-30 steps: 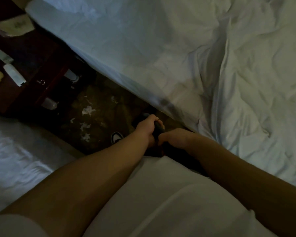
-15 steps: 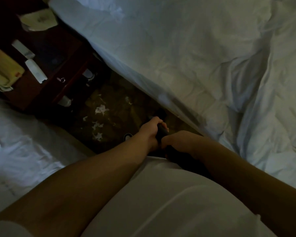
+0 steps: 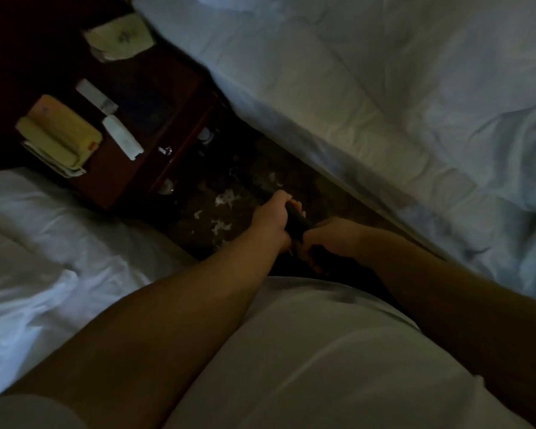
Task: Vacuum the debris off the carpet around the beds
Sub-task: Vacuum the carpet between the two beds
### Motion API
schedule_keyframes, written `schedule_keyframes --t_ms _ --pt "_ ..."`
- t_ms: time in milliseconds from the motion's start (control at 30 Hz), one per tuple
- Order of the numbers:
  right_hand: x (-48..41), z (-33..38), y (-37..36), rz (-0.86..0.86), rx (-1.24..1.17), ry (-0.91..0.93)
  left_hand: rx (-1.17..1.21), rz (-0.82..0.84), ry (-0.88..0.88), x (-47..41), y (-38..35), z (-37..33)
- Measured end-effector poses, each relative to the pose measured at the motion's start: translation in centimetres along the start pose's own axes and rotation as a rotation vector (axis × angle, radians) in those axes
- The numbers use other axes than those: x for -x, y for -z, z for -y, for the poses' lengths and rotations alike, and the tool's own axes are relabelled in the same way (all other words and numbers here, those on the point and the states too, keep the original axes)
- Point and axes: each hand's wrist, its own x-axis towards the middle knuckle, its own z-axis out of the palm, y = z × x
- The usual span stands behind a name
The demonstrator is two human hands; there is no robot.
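While both hands steer the vacuum, the working room is 1 narrow lane. The right bed (image 3: 384, 103), its white cover hanging low, runs along the right of the nightstand (image 3: 121, 178). The left bed (image 3: 59, 243) sits against its near-left side, so 2 soft edges wall the lane. The carpet (image 3: 316, 199) is the dark strip running from the nightstand's front toward the person.

The vacuum wand (image 3: 296, 222), dark and hard to trace, points toward the nightstand; its head cannot be made out. The left hand (image 3: 271, 222) is curled round the wand at the end nearer the nightstand. The right hand (image 3: 334, 239) is wrapped round it just behind, farther off. The debris (image 3: 226, 198), pale torn scraps, lies on the carpet just in front of the nightstand.

Short, straight strokes toward the nightstand probably serve best, nozzle flat over the scraps. They should stop short of the drawer front and stay clear of the hanging cover, which suction could catch.
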Motion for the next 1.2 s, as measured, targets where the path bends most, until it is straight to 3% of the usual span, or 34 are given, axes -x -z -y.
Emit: schedule_keyframes --t_ms 533,1200 --pt "-4.2 1.1 -4.4 0.062 0.163 -0.012 0.089 -0.119 0.012 -1.9 5.9 -0.5" --pt "-2.9 -6.9 -3.3 0.190 0.323 -0.036 0.227 -0.208 0.043 0.6 6.5 9.3"
